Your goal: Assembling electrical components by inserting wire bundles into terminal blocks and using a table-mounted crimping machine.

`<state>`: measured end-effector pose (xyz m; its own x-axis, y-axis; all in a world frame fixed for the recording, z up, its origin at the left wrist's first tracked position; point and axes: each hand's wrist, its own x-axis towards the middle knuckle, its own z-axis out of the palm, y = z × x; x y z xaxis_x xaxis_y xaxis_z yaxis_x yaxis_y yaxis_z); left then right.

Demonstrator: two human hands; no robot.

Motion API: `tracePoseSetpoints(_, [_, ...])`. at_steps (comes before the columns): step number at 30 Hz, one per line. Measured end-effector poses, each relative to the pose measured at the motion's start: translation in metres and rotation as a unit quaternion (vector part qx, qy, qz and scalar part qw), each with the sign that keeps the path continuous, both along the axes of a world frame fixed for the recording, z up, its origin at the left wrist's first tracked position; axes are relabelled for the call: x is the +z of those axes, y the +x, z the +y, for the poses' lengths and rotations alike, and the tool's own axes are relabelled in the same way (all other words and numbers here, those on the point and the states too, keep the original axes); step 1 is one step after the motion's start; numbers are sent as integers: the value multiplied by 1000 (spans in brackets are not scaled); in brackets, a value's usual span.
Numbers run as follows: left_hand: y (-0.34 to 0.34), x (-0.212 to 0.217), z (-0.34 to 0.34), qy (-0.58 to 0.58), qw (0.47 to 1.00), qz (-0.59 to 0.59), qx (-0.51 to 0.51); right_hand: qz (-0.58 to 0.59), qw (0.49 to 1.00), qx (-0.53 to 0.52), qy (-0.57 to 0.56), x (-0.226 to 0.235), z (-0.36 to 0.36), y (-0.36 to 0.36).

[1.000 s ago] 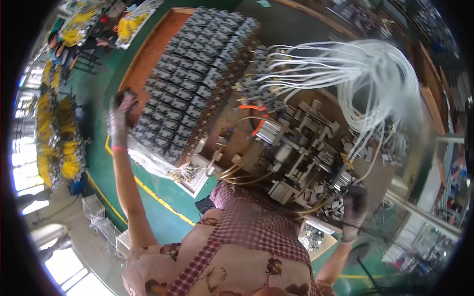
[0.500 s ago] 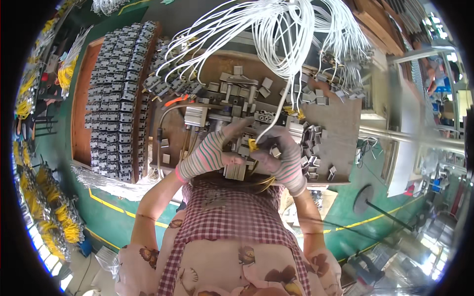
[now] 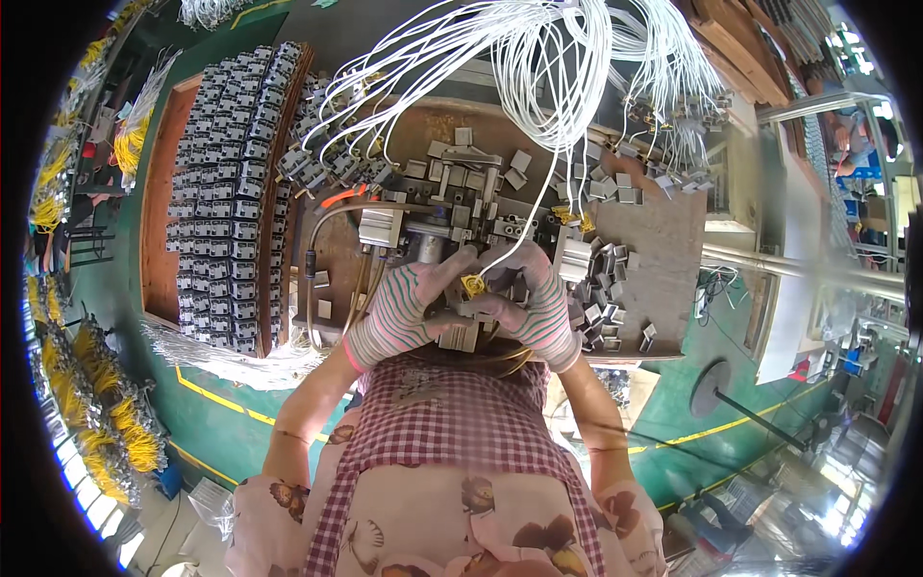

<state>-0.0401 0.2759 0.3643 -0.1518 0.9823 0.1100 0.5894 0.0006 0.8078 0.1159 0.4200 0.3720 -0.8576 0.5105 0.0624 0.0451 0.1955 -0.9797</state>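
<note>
Both hands have drawn in from where they were a second ago, when the left arm reached far out to the rows of grey components and the right hung low on the other side; half a second back they had already met at the fixture, and now they sit a little closer to each other over it. That suggests the fetching part is over and the fine fitting is in hand.

Left hand (image 3: 409, 308), in a striped work glove, curls its fingers onto a small yellow terminal (image 3: 472, 286) at the end of a white wire (image 3: 538, 207). Right hand (image 3: 534, 313), gloved the same way, is closed from the opposite side, fingers bent down onto the grey connector block (image 3: 460, 335) just beneath the terminal. Whether each hand truly pinches or only steadies cannot be told, since the fingertips overlap.

Just beyond the grip stands the metal press fixture (image 3: 433, 231) on the brown workbench (image 3: 663, 240). Outward of the right hand lie loose grey housings (image 3: 601, 288); outward of the left hand, well apart, is the wooden tray of stacked grey components (image 3: 226, 192). Above, a bundle of white wires (image 3: 519, 48) hangs in loops.
</note>
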Motion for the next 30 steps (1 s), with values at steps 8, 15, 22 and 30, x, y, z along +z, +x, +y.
tracePoseSetpoints(8, [9,-12,7,-110,851,-498,127,-35,989,100,99,5,9,-5])
tracePoseSetpoints(15, [2,-7,15,39,984,32,172,-99,903,41,417,-21,23,-20])
tracePoseSetpoints(22, [-6,-42,14,-64,944,313,-77,-197,890,52,409,-36,29,-26])
tracePoseSetpoints(30, [-20,-48,24,-17,902,404,-152,-172,854,-241,429,-39,113,10])
